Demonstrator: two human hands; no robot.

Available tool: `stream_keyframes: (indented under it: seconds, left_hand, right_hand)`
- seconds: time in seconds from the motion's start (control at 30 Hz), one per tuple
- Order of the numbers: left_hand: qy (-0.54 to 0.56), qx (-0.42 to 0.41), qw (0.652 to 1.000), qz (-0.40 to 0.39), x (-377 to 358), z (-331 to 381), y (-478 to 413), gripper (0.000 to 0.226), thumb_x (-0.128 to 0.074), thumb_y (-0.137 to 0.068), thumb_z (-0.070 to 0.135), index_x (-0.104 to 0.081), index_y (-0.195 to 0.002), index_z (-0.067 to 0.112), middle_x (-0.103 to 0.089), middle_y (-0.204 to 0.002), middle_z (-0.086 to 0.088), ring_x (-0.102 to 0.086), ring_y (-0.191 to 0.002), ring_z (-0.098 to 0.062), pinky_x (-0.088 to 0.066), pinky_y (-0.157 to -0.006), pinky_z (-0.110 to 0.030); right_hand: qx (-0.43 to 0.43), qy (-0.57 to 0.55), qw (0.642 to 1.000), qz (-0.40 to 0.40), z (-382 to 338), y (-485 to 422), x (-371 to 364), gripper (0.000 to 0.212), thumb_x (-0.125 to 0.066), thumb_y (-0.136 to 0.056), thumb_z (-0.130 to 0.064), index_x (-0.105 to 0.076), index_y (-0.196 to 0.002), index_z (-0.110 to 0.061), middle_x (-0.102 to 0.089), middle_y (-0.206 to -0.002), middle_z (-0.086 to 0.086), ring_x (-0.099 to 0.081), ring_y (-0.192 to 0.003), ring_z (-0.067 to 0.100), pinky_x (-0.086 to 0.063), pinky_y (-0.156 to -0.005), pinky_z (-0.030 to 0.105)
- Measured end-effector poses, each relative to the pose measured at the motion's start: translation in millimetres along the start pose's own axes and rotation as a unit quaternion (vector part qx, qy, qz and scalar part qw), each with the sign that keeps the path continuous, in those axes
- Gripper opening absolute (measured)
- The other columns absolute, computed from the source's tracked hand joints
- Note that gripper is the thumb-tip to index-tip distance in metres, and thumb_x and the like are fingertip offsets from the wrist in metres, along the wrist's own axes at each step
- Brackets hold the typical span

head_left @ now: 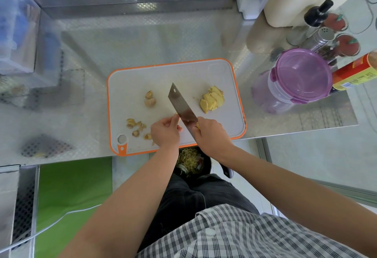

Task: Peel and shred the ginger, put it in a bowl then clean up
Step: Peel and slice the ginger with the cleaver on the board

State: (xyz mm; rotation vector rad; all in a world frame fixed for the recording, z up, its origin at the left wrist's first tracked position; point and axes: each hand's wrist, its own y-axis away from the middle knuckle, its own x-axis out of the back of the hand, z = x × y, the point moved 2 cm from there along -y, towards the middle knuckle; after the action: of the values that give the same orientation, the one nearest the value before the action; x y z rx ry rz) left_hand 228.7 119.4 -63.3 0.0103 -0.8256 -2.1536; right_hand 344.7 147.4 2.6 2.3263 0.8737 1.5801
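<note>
right hand (pixel 210 133) wraps fingers round cleaver (pixel 181 104) at blade heel, blade angled across cutting board (pixel 142 78), tip toward far edge. left hand (pixel 166 131) just beside blade, fingers curled, pinching what looks like small ginger piece (pixel 175 114), mostly hidden. ginger slices (pixel 212 99) piled right side of board; two ginger knobs (pixel 150 98) left of blade; peel scraps (pixel 136 126) near left corner. board sits on counter (pixel 142 41).

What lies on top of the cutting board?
Ginger slices, two small chunks, peel scraps, the cleaver in the right hand. The left hand pinches a mostly hidden ginger bit.
</note>
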Motion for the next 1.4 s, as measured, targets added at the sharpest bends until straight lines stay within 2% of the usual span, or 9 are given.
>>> stream_keyframes:
  seconds: [0.2,0.37,0.5,0.73,0.87,1.0,1.13,1.3,1.4]
  left_hand:
    - [-0.027,-0.029,0.999,0.007,-2,0,0,0.024,-0.072,-0.085,0.020,-0.064,-0.063,0.023,-0.064,-0.054,-0.001,-0.063,-0.052,-0.016,-0.058,-0.075,-0.042]
    - [-0.047,-0.047,0.998,-0.001,-2,-1,-1,0.017,-0.070,-0.087,0.020,-0.071,-0.073,0.010,-0.064,-0.054,0.000,-0.057,-0.044,-0.002,-0.054,-0.069,-0.032]
    - [-0.052,-0.056,0.997,-0.003,-2,-2,-2,0.019,-0.069,-0.087,0.021,-0.070,-0.070,0.014,-0.064,-0.054,0.000,-0.061,-0.052,-0.013,-0.052,-0.066,-0.030]
    - [-0.093,-0.074,0.993,-0.002,-3,-1,-5,0.033,-0.067,-0.089,0.023,-0.063,-0.056,0.025,-0.063,-0.053,0.001,-0.064,-0.059,-0.021,-0.047,-0.063,-0.028]
    - [-0.110,-0.089,0.990,-0.004,-3,-3,-8,0.031,-0.068,-0.088,0.021,-0.066,-0.057,0.018,-0.064,-0.054,-0.001,-0.063,-0.058,-0.023,-0.045,-0.058,-0.028]
    - [-0.126,-0.100,0.987,-0.005,-2,-5,-9,0.026,-0.068,-0.087,0.021,-0.072,-0.064,0.010,-0.069,-0.062,-0.007,-0.063,-0.061,-0.023,-0.045,-0.057,-0.029]
    - [-0.133,-0.107,0.985,-0.006,-1,-5,-10,0.024,-0.068,-0.087,0.025,-0.075,-0.070,0.010,-0.070,-0.063,-0.005,-0.065,-0.061,-0.020,-0.047,-0.060,-0.028]
    - [-0.133,-0.106,0.985,-0.023,2,-3,-9,0.014,-0.070,-0.086,0.031,-0.069,-0.088,0.016,-0.072,-0.075,-0.004,-0.064,-0.051,-0.011,-0.056,-0.064,-0.031]
    - [-0.210,-0.165,0.962,-0.048,2,-3,-12,0.032,-0.067,-0.085,0.038,-0.064,-0.112,0.021,-0.069,-0.081,0.001,-0.067,-0.067,-0.017,-0.052,-0.076,-0.033]
  right_hand:
    - [-0.009,-0.002,1.000,-0.015,-6,-5,0,0.018,-0.038,-0.099,-0.021,-0.036,-0.085,-0.010,-0.044,-0.081,0.008,-0.043,-0.074,0.027,-0.035,-0.063,0.033]
    - [-0.013,0.012,1.000,-0.018,-10,-10,-1,0.013,-0.039,-0.099,-0.020,-0.041,-0.090,-0.011,-0.043,-0.082,0.006,-0.043,-0.075,0.025,-0.034,-0.063,0.033]
    - [-0.017,0.010,1.000,-0.010,-11,-13,-4,0.014,-0.039,-0.098,-0.017,-0.048,-0.096,-0.007,-0.044,-0.082,0.007,-0.044,-0.075,0.025,-0.035,-0.063,0.032]
    - [-0.023,-0.002,1.000,-0.003,-14,-26,-13,0.020,-0.039,-0.098,-0.017,-0.052,-0.104,-0.004,-0.044,-0.085,0.006,-0.044,-0.077,0.024,-0.033,-0.064,0.032]
    - [-0.028,-0.014,0.999,0.009,-13,-28,-23,0.017,-0.040,-0.099,-0.018,-0.050,-0.099,-0.005,-0.048,-0.084,0.007,-0.053,-0.081,0.028,-0.033,-0.064,0.031]
    - [-0.031,-0.013,0.999,0.028,-13,-28,-31,0.020,-0.040,-0.101,-0.022,-0.050,-0.103,-0.005,-0.059,-0.097,0.012,-0.058,-0.089,0.031,-0.034,-0.065,0.032]
    - [-0.029,-0.039,0.998,0.036,-13,-33,-28,0.020,-0.040,-0.100,-0.022,-0.051,-0.103,-0.005,-0.060,-0.096,0.013,-0.057,-0.086,0.031,-0.034,-0.064,0.033]
    - [0.006,-0.120,0.991,0.058,1,-32,1,0.024,-0.045,-0.097,-0.022,-0.047,-0.079,-0.007,-0.054,-0.075,0.013,-0.051,-0.071,0.031,-0.040,-0.059,0.036]
    - [0.022,-0.137,0.988,0.061,15,-26,12,0.029,-0.048,-0.096,-0.020,-0.039,-0.069,-0.016,-0.043,-0.062,0.002,-0.041,-0.057,0.019,-0.032,-0.054,0.030]
